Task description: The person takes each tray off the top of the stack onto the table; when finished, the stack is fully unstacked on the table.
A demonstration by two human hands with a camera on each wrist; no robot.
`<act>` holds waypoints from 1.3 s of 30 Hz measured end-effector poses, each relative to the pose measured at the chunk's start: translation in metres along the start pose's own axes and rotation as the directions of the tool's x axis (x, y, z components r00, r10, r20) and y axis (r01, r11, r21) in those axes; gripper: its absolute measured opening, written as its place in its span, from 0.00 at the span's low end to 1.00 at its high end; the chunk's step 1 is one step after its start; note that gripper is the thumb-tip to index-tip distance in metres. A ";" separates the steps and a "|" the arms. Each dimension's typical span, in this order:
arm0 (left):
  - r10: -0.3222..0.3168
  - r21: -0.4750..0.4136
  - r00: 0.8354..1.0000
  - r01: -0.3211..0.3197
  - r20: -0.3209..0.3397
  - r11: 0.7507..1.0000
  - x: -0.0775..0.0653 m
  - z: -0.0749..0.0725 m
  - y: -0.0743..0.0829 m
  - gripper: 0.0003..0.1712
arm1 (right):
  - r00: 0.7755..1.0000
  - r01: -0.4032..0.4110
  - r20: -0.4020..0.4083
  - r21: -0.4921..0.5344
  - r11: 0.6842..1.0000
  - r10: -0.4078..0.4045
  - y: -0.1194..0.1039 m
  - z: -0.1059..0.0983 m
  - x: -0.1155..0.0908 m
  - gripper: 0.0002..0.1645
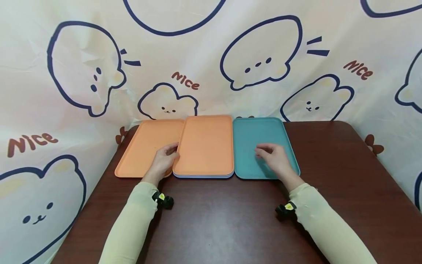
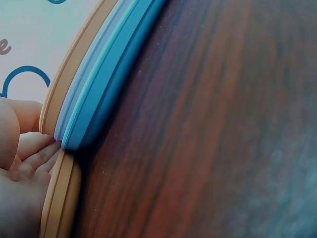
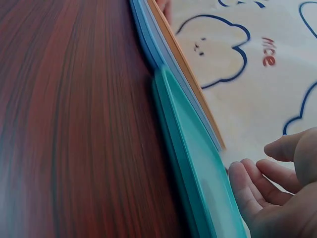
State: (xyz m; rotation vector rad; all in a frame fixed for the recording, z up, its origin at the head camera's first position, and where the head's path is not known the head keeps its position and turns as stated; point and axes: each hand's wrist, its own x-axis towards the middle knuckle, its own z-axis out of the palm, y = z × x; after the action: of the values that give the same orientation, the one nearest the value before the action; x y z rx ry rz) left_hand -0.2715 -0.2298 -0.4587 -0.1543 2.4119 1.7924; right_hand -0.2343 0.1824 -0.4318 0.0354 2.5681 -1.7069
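Observation:
In the head view a middle stack has an orange tray (image 1: 206,146) on top. The left wrist view shows a lavender tray (image 2: 74,94) and a blue tray (image 2: 101,84) below it. My left hand (image 1: 162,160) is at the stack's left edge. Its thumb touches the orange rim and its fingers reach beneath, pinching the edge; how many trays lie between them is hard to tell. Over a teal tray (image 1: 244,146) on the right, my right hand (image 1: 275,158) hovers with loosely bent fingers and holds nothing.
Another orange tray (image 1: 141,150) lies left of the stack, partly under my left hand. All the trays rest on a dark brown wooden table (image 1: 214,220). A cream cloth (image 1: 211,55) with bear drawings hangs behind and at both sides.

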 end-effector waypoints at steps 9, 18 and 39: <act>0.006 -0.011 1.000 -0.006 0.009 1.000 0.001 0.002 -0.002 0.34 | 0.998 -0.011 0.065 -0.024 1.000 0.013 -0.014 0.046 0.013 0.26; 0.015 -0.009 1.000 -0.015 0.005 1.000 0.002 0.002 -0.003 0.34 | 0.997 -0.035 0.063 -0.016 0.999 0.036 -0.019 0.069 0.026 0.26; -0.007 -0.026 1.000 0.007 -0.010 1.000 -0.001 -0.002 -0.001 0.30 | 0.997 0.000 -0.078 -0.134 0.991 -0.011 -0.027 0.089 0.035 0.20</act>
State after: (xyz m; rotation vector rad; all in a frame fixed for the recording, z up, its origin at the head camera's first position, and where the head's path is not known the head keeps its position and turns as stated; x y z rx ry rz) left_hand -0.2705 -0.2320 -0.4589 -0.1746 2.3932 1.8247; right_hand -0.2679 0.0895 -0.4435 0.0913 2.7360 -1.5603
